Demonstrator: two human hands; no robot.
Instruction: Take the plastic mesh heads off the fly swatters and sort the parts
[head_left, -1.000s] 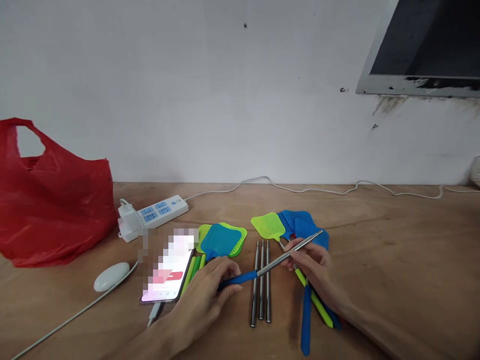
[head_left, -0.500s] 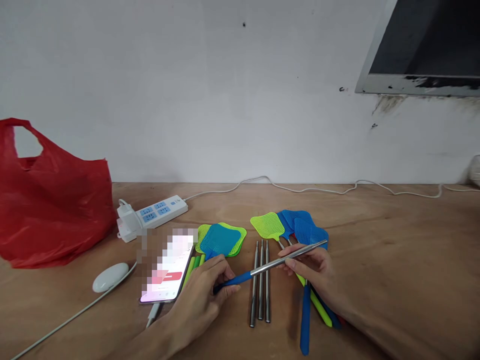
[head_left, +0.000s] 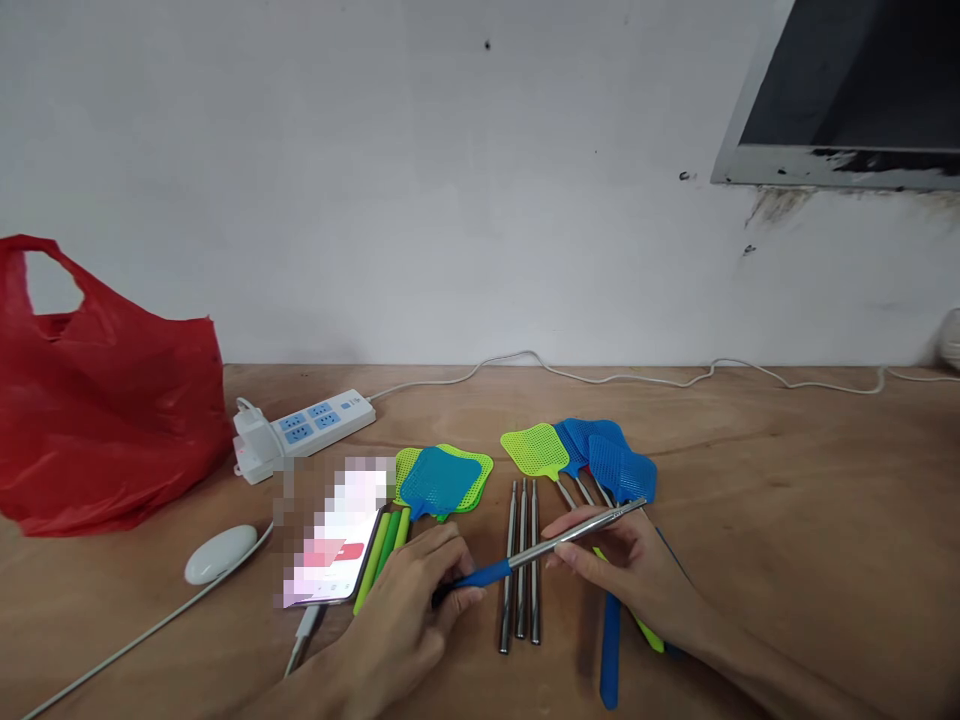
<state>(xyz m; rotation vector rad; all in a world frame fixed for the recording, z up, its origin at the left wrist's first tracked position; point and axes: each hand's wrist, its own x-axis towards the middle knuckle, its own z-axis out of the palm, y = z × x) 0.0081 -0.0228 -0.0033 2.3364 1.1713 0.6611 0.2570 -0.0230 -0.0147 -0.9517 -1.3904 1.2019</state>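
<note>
My left hand [head_left: 416,605] is closed round a blue handle sleeve [head_left: 484,575]. Out of that sleeve runs a silver metal rod [head_left: 540,548], slanting up to the right, pinched between the thumb and fingers of my right hand [head_left: 611,565]. Below it, three bare metal rods [head_left: 520,600] lie side by side on the table. Beyond my right hand, assembled fly swatters with lime-green [head_left: 535,452] and blue [head_left: 624,470] heads are fanned out, their handles partly hidden by that hand. Loose swatter heads [head_left: 441,480] are stacked past my left hand, near several green handle sleeves [head_left: 386,550].
A lit, partly blurred phone [head_left: 337,545] with a charging cable lies at left. Behind it is a white power strip [head_left: 315,425], its cord [head_left: 529,353] running along the wall. A white mouse-shaped device [head_left: 220,554] and a red plastic bag [head_left: 112,400] stand further left.
Both hands, with the sleeve and rod, have come slightly lower and nearer, and the rod's far end has dropped a little. The grips stay the same.
</note>
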